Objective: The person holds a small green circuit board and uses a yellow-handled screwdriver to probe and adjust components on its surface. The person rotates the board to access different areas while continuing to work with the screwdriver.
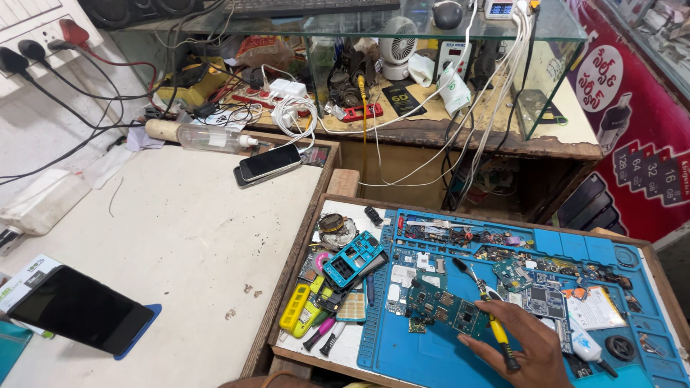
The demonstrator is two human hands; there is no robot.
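A dark green circuit board [444, 307] is lain on the blue work mat [431, 352], touched at its right end by the right hand [523, 343]. A yellow-handled screwdriver [487, 312] is pinched in that hand's fingers, its tip above the board. The left hand is not seen.

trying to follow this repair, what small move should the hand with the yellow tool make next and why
Probably lower the tip of the yellow-handled tweezer tool onto the dark green circuit board. The right hand holds the tool angled up and left, its dark tip just above the board's right part on the blue work mat, while the fingers pin the board's edge. The left hand is out of view.
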